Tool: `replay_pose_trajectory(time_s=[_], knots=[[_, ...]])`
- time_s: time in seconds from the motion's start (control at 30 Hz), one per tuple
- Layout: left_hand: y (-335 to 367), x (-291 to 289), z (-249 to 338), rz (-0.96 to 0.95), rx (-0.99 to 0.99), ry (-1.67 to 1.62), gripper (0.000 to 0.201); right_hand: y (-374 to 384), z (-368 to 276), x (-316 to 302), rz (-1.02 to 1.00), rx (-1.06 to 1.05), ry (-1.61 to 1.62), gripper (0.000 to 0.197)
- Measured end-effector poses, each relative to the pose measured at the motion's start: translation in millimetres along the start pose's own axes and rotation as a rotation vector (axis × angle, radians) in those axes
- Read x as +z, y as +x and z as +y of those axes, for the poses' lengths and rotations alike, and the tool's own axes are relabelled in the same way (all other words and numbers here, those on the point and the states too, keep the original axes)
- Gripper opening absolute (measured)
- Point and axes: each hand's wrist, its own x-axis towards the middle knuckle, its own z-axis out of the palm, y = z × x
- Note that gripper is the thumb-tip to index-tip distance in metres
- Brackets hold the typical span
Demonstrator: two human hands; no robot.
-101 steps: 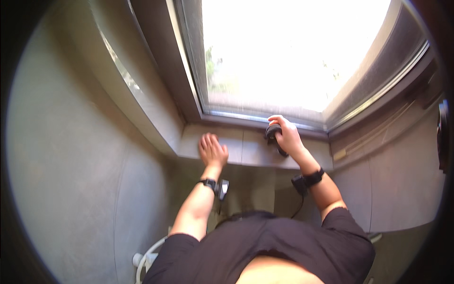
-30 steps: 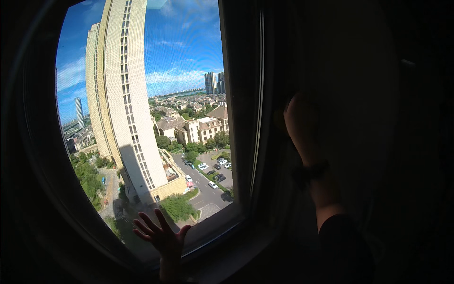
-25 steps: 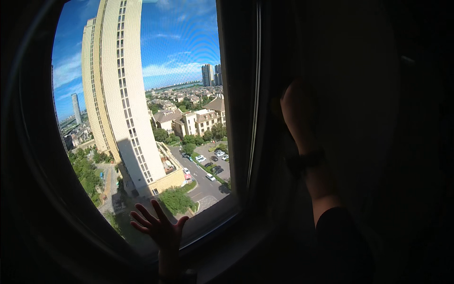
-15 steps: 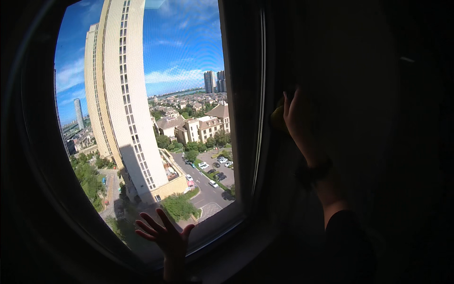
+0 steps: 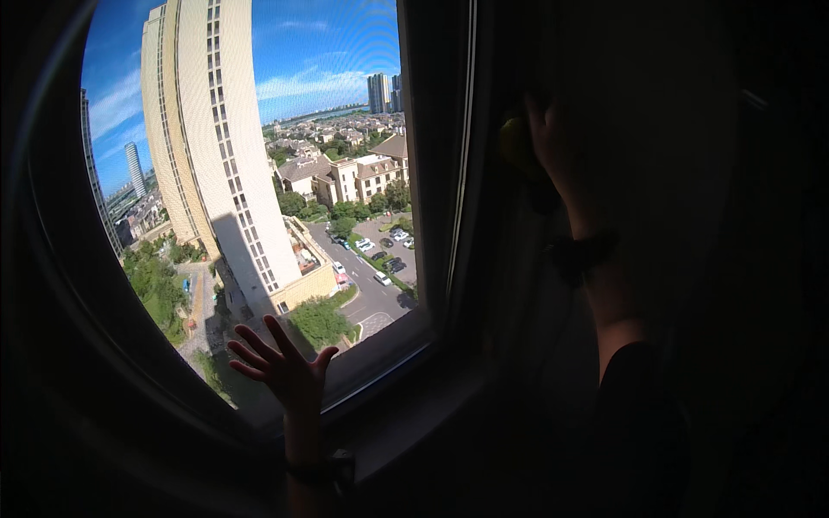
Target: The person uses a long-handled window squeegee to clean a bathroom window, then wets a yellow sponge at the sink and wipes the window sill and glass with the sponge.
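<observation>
My left hand is open, its fingers spread wide in front of the lower part of a window. Whether the palm touches the pane cannot be told. Up at the right, my right hand is in deep shadow beside the window frame. Its fingers are around a rounded yellow-green thing, held against the dark surface there. Poor light hides its kind and most of the fingers. Dark bands circle both wrists.
A dark sill runs below the window. To the right is a dark wall with little detail. Through the pane show a tall pale building, lower houses, trees, a road and parked cars, far below.
The view has shifted, so the window and both hands appear higher in the picture. My left hand stays spread by the window. My right hand is higher, still with the yellow-green thing.
</observation>
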Motion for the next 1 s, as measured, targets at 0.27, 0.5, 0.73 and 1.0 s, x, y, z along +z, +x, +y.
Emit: replay_pose_trajectory(time_s=[0.27,0.5,0.73,1.0], knots=[[17.7,11.5,19.7,0.08,-0.043,0.016,0.126,13.8,6.4,24.0,-0.018,-0.022,0.126,0.051],[34.4,32.8,30.7,0.061,-0.076,0.075,0.136,26.9,-31.2,25.6,0.088,-0.189,-0.439,0.042],[51.2,39.7,25.3,0.018,-0.087,0.055,0.141,40.6,-87.2,46.7,-0.27,0.072,-0.282,0.034],[55.4,52.5,19.2,0.02,-0.088,0.045,0.144,19.0,-85.7,42.1,0.258,-0.339,0.014,0.041]])
